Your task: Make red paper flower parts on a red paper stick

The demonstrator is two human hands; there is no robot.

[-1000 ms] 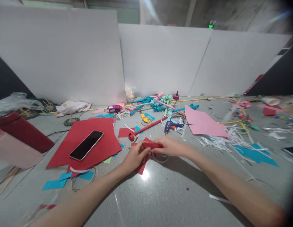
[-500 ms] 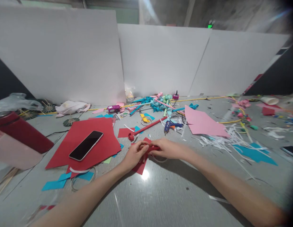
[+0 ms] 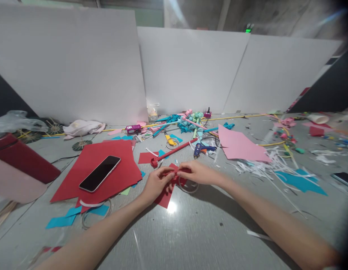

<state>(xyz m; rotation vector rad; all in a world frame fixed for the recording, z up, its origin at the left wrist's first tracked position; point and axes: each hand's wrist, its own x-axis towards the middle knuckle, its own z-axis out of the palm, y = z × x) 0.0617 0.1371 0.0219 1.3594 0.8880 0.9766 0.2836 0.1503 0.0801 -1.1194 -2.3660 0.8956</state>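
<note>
Between the fingertips of my left hand (image 3: 159,182) and my right hand (image 3: 193,172) is a small folded piece of red paper (image 3: 177,176), pinched from both sides. My fingers hide much of its shape. Under the hands lies a flat red paper sheet (image 3: 163,200), and a pale ring of tape or cord (image 3: 188,190) rests below my right hand. Just beyond them, a red paper-wrapped stick (image 3: 176,151) with a curled paper end lies slanted. A blue glue gun (image 3: 203,149) sits to its right.
At left, a black-screened phone (image 3: 100,173) lies on red paper sheets (image 3: 120,187), beside a red bottle (image 3: 27,157). Pink paper (image 3: 241,144) and white paper strips (image 3: 255,163) are at right. Blue and green paper flowers (image 3: 188,123) pile near the white partition (image 3: 191,71).
My right-hand fingers have shifted on the red paper, and more of the pale ring shows beneath them. Both hands stay together in the same place. The whole view has shifted slightly left.
</note>
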